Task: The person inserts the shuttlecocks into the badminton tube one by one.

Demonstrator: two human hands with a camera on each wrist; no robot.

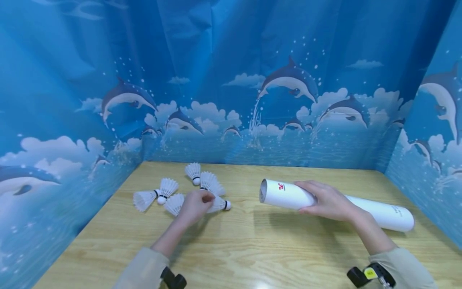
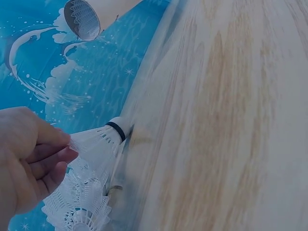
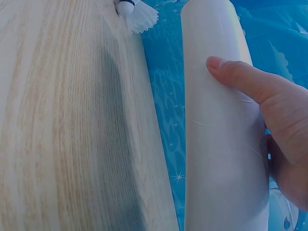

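Currently the left hand (image 1: 195, 206) is pinching a shuttlecock (image 1: 218, 205) by its skirt rim, among other shuttlecocks (image 1: 168, 186) on the table's (image 1: 249, 253) left, while the right hand (image 1: 330, 201) is gripping a white tube (image 1: 286, 195) around its middle, at right. The shuttlecock is probably feeling light, its skirt bending easily, its firm head offering surer hold; the tube is seeming stiff, perhaps slippery.

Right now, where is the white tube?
The white tube is on the head view's right side, held by the right hand, with the shuttlecocks off to its left.
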